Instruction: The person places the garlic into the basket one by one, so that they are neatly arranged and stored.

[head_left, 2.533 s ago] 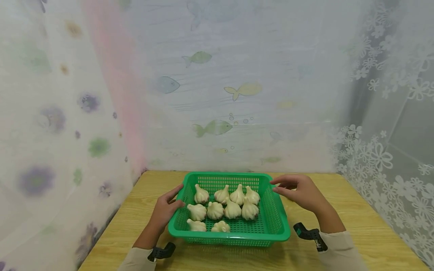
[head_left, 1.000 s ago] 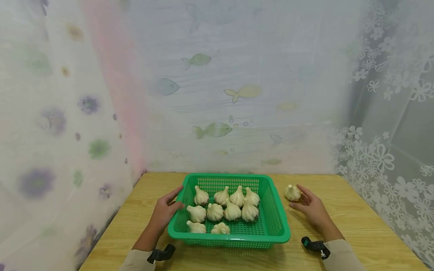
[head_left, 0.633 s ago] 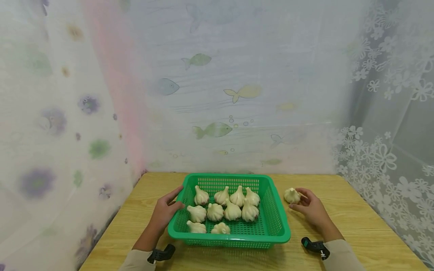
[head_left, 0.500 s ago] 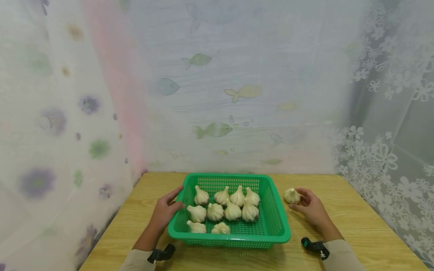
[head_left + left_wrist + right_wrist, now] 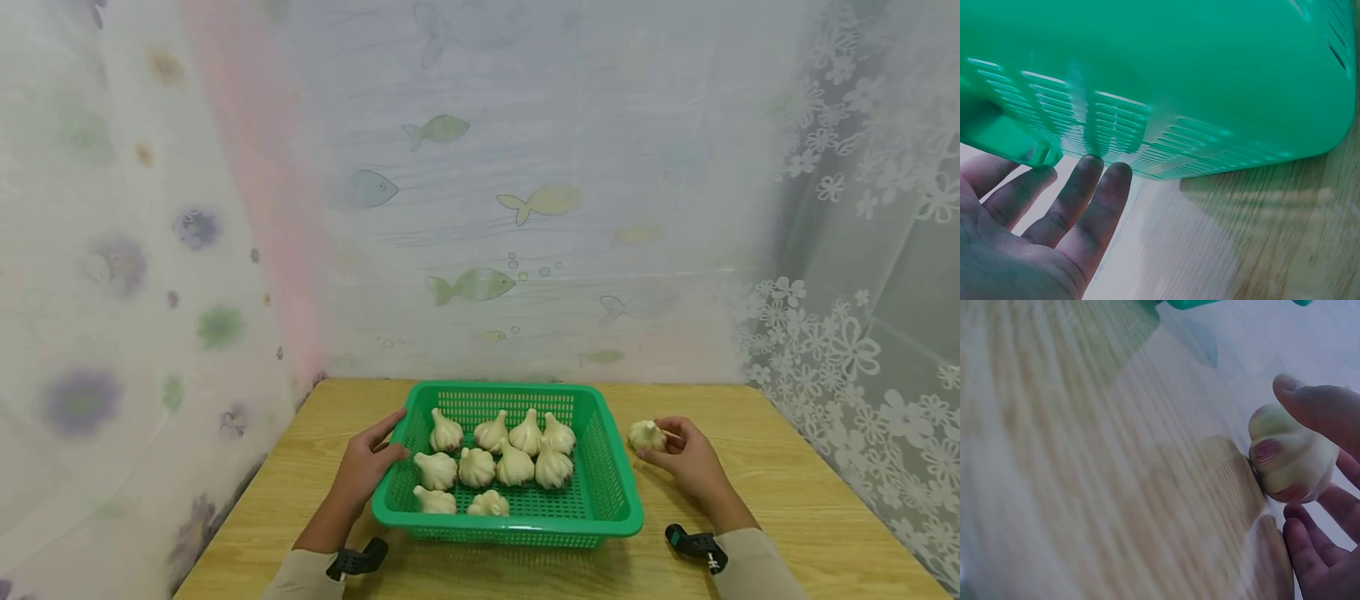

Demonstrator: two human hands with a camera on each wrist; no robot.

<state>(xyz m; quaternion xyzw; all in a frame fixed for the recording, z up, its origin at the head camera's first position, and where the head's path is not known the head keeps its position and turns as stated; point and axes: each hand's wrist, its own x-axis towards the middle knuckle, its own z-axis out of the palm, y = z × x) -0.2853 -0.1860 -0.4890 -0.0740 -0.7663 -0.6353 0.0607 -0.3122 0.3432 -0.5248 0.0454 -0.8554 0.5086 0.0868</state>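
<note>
Along the left side of a green plastic basket (image 5: 506, 525), my left hand (image 5: 365, 467) touches the rim. Its fairly straight fingers (image 5: 1105, 209) lie against the slotted outer wall in the left wrist view. To the right of the basket, my right hand (image 5: 690, 461) holds a single garlic bulb (image 5: 645, 435) between thumb and fingers, low at the wooden table. In the right wrist view the garlic bulb (image 5: 1292, 453) shows purple patches on its underside, with the thumb along one side and fingers on the other. Several pale garlic bulbs (image 5: 515, 465) lie inside the basket in loose rows.
The wooden table (image 5: 780, 475) meets a pale curtain (image 5: 525, 333) with fish drawings at the back. A flower-patterned curtain (image 5: 135, 333) stands at the left, and a clear one with white flowers (image 5: 847, 350) at the right. Black wrist cameras (image 5: 697, 546) sit on both forearms.
My right hand has moved from the basket's right rim to the lone garlic bulb, uncovering it, and has closed its thumb and fingers on it. My left hand and the basket stay put.
</note>
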